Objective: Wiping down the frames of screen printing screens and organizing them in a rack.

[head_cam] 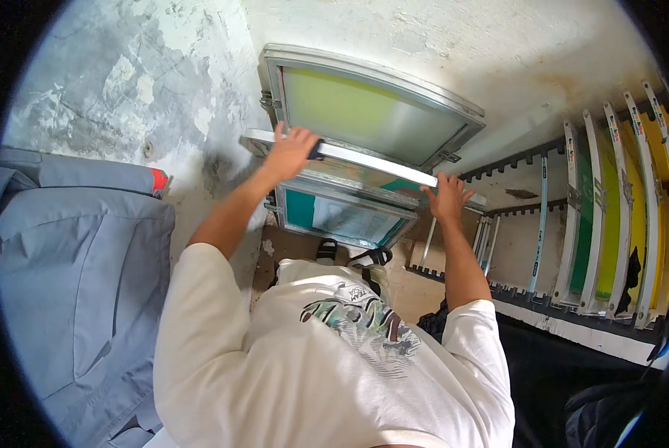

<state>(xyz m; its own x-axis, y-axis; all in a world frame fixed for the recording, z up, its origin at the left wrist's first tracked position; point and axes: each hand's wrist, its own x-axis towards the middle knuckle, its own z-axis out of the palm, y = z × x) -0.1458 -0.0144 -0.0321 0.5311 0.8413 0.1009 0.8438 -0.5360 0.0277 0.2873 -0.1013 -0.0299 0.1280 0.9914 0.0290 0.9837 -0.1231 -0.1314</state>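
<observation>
Several aluminium-framed mesh screens, apparently silk-screen printing frames, stand on edge before me. My left hand (290,152) grips the top rail of the middle screen frame (379,162) near its left end, beside a small black piece (316,150) on the rail. At the right end of that rail, my right hand (447,197) holds on with its fingers over the edge. Behind it, a screen with yellow-green mesh (340,103) leans against the wall. Nearer my feet stands a screen with a teal coating (301,210) around a paler area. The held frame hides part of the screens.
To the right, a slotted black rack (513,288) carries several upright screens, among them a green one (583,246) and a yellow one (636,168). Grey fabric garments (88,269) hang at left by a peeling wall (144,73). My sandalled feet (370,256) are close to the frames.
</observation>
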